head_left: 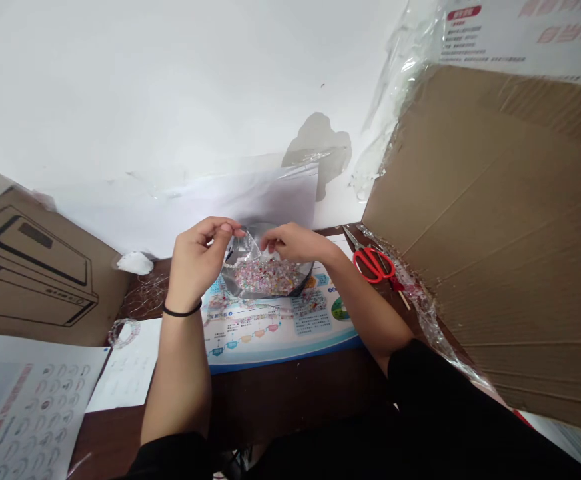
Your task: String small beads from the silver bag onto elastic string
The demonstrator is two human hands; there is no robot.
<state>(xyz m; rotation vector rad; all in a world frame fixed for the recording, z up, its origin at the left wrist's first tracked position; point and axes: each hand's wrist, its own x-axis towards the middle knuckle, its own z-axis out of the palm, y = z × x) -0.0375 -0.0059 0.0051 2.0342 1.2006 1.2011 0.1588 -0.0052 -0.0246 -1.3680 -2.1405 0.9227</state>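
Observation:
A clear plastic bag full of small pink, white and mixed-colour beads lies on a printed sheet. My left hand is closed at the bag's upper left, thumb against fingers, pinching its clear plastic edge. A short row of pale beads shows just below those fingers. Over the bag's top, my right hand has its fingers bent downward and drawn together. Whatever its fingertips hold, if anything, is too small to make out.
Red-handled scissors and a thin wooden stick lie right of the bag. A beaded bracelet rests at left, near tangled clear thread. Cardboard boxes stand at left and right; a white wall is behind.

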